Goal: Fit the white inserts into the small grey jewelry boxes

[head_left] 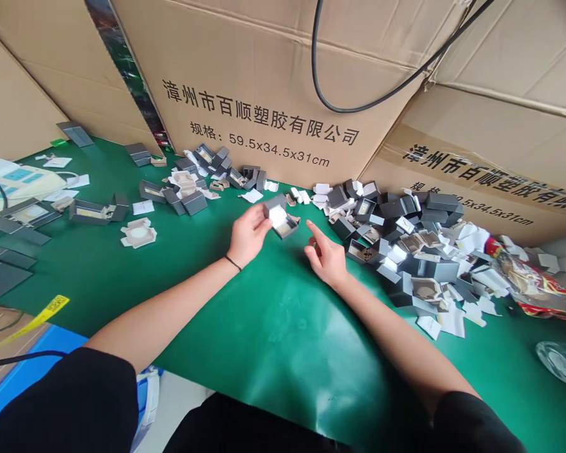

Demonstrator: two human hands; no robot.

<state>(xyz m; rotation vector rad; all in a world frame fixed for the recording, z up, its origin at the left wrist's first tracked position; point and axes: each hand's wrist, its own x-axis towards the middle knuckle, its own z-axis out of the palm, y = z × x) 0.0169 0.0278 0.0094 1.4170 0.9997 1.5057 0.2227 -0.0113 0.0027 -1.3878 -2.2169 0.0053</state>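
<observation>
My left hand (248, 236) grips a small open grey box (281, 218) with a white inside, held just above the green table (273, 327). My right hand (324, 255) hovers a little to the right of the box with its index finger stretched toward it and nothing in it. A black band circles my left wrist. To the right of my right hand lies a big heap of grey boxes and white inserts (419, 251).
Large cardboard cartons (264, 82) wall off the back, with a black cable (358, 104) hanging across them. More grey boxes (202, 176) lie scattered at the back left. A red snack bag (532, 283) lies at right, a blue crate (33, 365) at lower left.
</observation>
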